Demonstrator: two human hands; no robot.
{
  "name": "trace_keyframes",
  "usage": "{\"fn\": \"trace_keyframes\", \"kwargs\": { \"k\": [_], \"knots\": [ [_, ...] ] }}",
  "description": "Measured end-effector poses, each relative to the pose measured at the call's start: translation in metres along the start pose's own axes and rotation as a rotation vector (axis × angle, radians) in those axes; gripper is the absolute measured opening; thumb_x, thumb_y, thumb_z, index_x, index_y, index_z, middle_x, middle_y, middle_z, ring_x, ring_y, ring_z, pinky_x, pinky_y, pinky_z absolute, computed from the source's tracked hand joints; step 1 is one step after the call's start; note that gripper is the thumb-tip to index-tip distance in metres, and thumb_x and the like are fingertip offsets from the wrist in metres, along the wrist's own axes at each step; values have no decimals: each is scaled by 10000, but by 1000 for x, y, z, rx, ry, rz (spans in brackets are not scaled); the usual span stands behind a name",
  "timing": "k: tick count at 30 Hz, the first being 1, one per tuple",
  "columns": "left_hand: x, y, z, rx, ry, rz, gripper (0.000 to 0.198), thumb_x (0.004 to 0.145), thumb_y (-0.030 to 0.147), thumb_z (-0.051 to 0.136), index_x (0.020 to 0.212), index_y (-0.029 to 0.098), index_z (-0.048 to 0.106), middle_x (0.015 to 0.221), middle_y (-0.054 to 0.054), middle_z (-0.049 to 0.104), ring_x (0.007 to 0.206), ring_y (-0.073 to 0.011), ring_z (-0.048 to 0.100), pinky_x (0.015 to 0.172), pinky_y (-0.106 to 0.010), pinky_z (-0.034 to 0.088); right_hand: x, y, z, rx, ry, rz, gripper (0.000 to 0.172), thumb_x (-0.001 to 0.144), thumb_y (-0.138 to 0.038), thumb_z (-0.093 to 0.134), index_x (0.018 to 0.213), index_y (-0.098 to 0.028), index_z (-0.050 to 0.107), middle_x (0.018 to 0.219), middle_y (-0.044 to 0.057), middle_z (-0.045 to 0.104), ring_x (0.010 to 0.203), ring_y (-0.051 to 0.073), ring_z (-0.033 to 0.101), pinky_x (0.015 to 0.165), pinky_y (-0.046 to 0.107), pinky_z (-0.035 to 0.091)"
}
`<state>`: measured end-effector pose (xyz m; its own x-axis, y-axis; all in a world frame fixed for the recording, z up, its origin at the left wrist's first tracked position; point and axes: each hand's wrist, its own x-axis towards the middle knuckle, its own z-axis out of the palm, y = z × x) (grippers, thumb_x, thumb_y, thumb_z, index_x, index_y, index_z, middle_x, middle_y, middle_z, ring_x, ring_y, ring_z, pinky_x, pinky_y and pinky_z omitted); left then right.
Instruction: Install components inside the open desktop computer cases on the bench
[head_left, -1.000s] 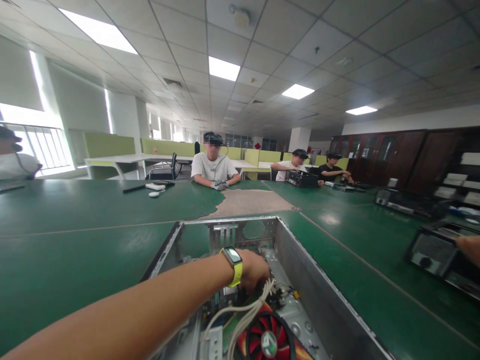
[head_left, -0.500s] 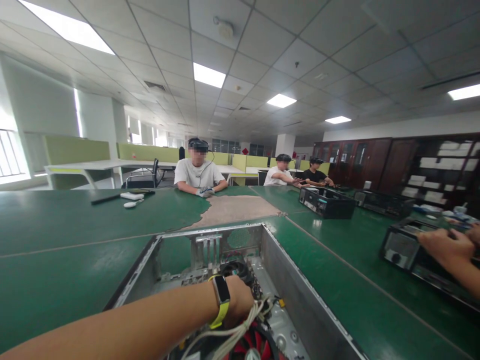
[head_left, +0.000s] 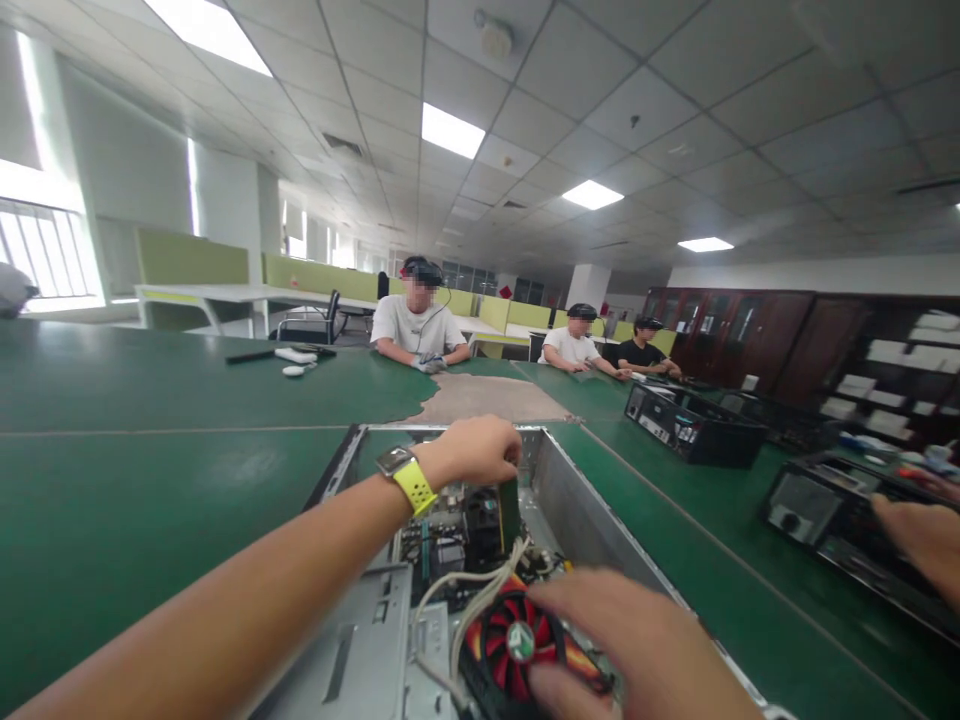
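My left hand (head_left: 476,447), with a watch on a yellow strap, is closed on the top of a green memory stick (head_left: 510,515), which stands upright inside an open computer case (head_left: 600,530). Whether its lower edge sits in a slot is hidden. At the near end of the case lies a graphics card with a red fan (head_left: 520,642). Over its right side is my right hand (head_left: 637,640), thumb and forefinger apart and blurred; contact with the card is unclear. Pale cables (head_left: 465,590) run beside the fan. Behind the stick sits a black cooler (head_left: 480,515).
A metal drive bracket (head_left: 360,640) fills the case's near left. To the right on the green table (head_left: 150,490) stand other black computer cases (head_left: 697,425), one with a co-worker's hand (head_left: 919,530) at it. Several people sit across the table.
My left hand has risen from deep in the case and now holds the memory stick by its top. My right hand has come into view over the graphics card. The view has shifted.
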<state>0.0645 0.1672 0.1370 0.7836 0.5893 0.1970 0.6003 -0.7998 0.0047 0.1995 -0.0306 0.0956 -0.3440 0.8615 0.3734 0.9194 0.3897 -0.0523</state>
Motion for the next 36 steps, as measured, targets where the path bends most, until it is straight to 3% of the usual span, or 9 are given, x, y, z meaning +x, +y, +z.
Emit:
{"fn": "trace_keyframes", "kwargs": {
  "k": [4, 10, 15, 18, 21, 25, 29, 32, 36],
  "knots": [
    [-18, -3, 13, 44, -26, -93, 185, 682, 281, 545, 806, 229, 671, 825, -43, 686, 742, -202, 619, 614, -280, 448, 67, 39, 26, -204, -288, 101, 365, 755, -434, 558, 1042, -218, 616, 968, 84, 662, 933, 281, 597, 781, 409, 477],
    [-27, -16, 18, 68, -69, -112, 187, 644, 240, 554, 789, 220, 669, 845, -56, 686, 754, -213, 628, 614, -286, 462, 107, 55, 56, -219, -575, -134, 280, 759, -302, 495, 984, -228, 644, 989, 65, 673, 933, 221, 604, 755, 289, 429],
    [-25, -18, 13, 2, -124, -85, 166, 577, 278, 612, 726, 209, 641, 704, -33, 673, 658, -204, 610, 560, -284, 446, 76, 53, 10, -92, -603, -85, 274, 761, -431, 551, 826, -199, 681, 814, 41, 673, 761, 159, 589, 675, 244, 409],
    [-22, -17, 13, -142, -242, -10, 164, 586, 258, 599, 739, 205, 624, 601, 2, 646, 571, -163, 583, 526, -258, 428, 64, 52, -27, 141, -777, 0, 393, 761, -556, 541, 811, -195, 687, 723, 6, 637, 621, 107, 531, 558, 215, 372],
    [-19, -14, 21, -181, -341, 60, 151, 587, 206, 577, 732, 202, 617, 619, 5, 656, 556, -147, 582, 500, -236, 412, 76, 54, -37, 149, -888, 55, 483, 809, -584, 445, 748, -167, 682, 589, -11, 556, 513, 82, 434, 472, 220, 301],
    [-17, -7, 37, 12, -364, 79, 157, 552, 184, 621, 705, 213, 640, 739, -29, 688, 638, -177, 613, 525, -249, 428, 104, 61, 0, -220, -698, 81, 367, 775, -497, 480, 773, -196, 691, 680, 26, 623, 624, 145, 538, 520, 252, 327],
    [-13, -4, 45, 92, -392, 52, 222, 574, 194, 656, 791, 235, 681, 848, -59, 698, 777, -223, 638, 633, -288, 483, 119, 64, 53, -273, -653, 101, 328, 715, -383, 514, 968, -248, 672, 912, 77, 675, 848, 269, 615, 649, 337, 426],
    [-10, -4, 49, 123, -416, 33, 269, 576, 162, 659, 837, 219, 698, 913, -93, 696, 836, -262, 641, 694, -340, 511, 125, 70, 77, -221, -714, 77, 349, 708, -301, 485, 1004, -257, 665, 969, 71, 676, 881, 262, 618, 689, 343, 445],
    [-7, -6, 59, 152, -418, 4, 290, 593, 166, 669, 881, 162, 703, 954, -159, 686, 874, -302, 637, 760, -403, 511, 134, 82, 84, -73, -915, 26, 324, 686, -226, 500, 945, -265, 690, 855, -18, 692, 782, 141, 621, 653, 208, 439]
  ]
}}
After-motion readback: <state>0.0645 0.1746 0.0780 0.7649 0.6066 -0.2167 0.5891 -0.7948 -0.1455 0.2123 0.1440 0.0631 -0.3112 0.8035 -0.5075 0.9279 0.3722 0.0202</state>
